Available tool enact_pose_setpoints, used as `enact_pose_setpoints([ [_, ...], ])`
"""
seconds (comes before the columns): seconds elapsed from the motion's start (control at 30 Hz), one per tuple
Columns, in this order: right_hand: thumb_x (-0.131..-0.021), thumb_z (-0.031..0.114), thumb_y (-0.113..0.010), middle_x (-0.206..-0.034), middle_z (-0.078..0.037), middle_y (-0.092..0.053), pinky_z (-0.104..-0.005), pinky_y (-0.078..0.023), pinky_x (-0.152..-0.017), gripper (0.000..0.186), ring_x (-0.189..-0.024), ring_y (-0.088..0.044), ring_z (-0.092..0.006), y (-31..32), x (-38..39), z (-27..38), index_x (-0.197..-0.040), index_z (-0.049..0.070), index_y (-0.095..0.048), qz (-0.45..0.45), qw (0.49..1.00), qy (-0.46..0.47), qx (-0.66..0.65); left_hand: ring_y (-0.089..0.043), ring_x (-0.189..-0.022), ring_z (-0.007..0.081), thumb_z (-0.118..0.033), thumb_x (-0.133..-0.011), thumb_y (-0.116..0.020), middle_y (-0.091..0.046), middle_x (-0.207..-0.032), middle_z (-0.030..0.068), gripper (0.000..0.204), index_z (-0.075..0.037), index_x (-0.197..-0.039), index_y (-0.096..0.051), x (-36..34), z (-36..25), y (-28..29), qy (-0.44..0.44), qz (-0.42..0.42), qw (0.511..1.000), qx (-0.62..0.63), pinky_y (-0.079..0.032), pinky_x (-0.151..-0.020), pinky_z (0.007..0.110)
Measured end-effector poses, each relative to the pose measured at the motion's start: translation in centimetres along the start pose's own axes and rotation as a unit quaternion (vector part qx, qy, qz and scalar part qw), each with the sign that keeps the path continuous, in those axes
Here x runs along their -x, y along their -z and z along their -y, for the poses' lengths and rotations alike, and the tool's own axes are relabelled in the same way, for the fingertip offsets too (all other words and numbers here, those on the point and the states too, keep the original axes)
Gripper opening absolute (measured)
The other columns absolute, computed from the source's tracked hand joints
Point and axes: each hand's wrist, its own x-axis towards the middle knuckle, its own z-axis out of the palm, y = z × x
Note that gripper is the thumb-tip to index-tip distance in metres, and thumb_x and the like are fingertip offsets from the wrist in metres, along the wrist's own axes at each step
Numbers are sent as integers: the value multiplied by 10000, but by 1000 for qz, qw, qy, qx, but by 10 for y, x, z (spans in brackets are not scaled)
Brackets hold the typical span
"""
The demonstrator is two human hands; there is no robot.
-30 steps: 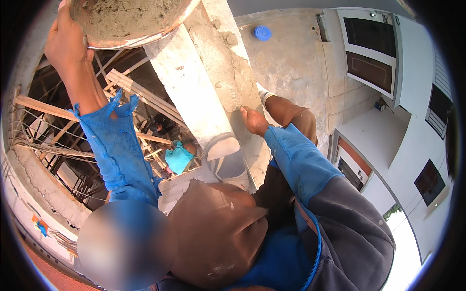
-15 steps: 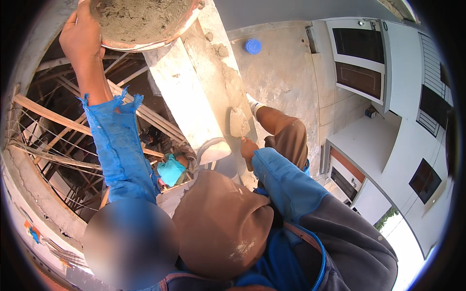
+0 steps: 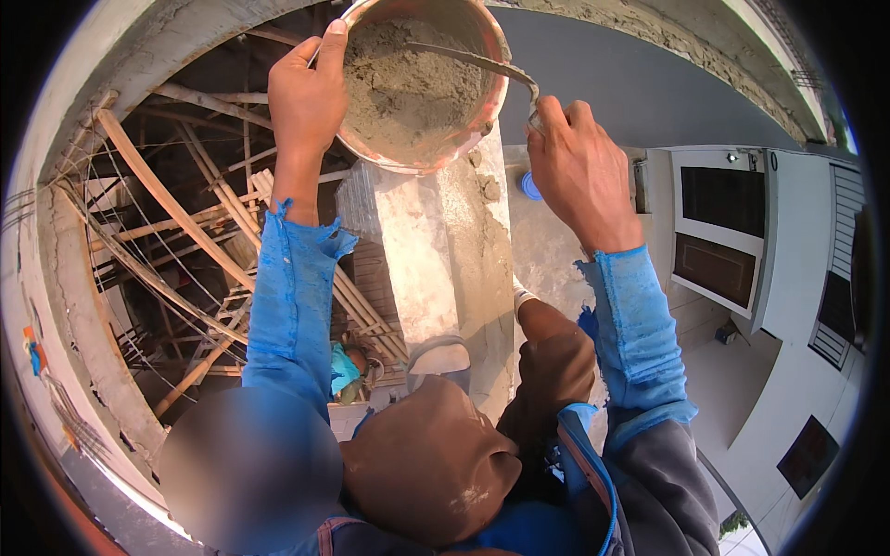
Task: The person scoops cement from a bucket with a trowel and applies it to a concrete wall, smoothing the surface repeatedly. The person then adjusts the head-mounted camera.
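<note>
At the top middle, my left hand (image 3: 311, 102) is closed on the rim of a round bucket (image 3: 496, 93), thumb over the edge. Grey wet mortar (image 3: 394, 107) lies inside, and the bucket is tipped so its mouth faces me. My right hand (image 3: 584, 176) grips a trowel (image 3: 482, 63) by its handle, right of the bucket. The trowel's blade reaches in over the mortar, seen edge-on. Below the bucket runs the pale top of a wall (image 3: 413, 246), with a strip of smoothed mortar (image 3: 477, 232) along its right side.
Left of the wall is a deep opening with bamboo poles (image 3: 176, 199) and wires. Down there is a person in a turquoise shirt (image 3: 343, 369). A blue container (image 3: 530, 186) stands on the floor to the right, before a white building (image 3: 788, 241).
My right hand has risen from the mortar strip to the bucket, bringing the trowel into it. The bucket and my left hand now appear further right, as the whole view has shifted.
</note>
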Motion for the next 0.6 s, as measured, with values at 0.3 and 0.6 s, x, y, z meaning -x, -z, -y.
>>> enact_pose_setpoints([
  [0.3, -1031, 155, -544, -984, -283, -738, -497, -626, -805, 218, -913, -756, -433, -32, -12, 58, -1113, -44, -577, 245, 967, -31, -69, -414, -650, 63, -421, -1081, -690, -511, -638, -24, 477, 29, -938, -762, 40, -15, -11, -9, -22, 999, 33, -390, -570, 314],
  [0.6, -1108, 317, -475, -940, -231, -727, -499, -578, -731, 447, -793, -723, -361, -26, 2, 75, -1290, -79, -575, 291, 859, -87, -412, -330, -645, 27, -382, -1112, -654, -407, -658, -90, 477, 18, -860, -720, 58, -17, -16, -32, -21, 997, 66, -264, -544, 272],
])
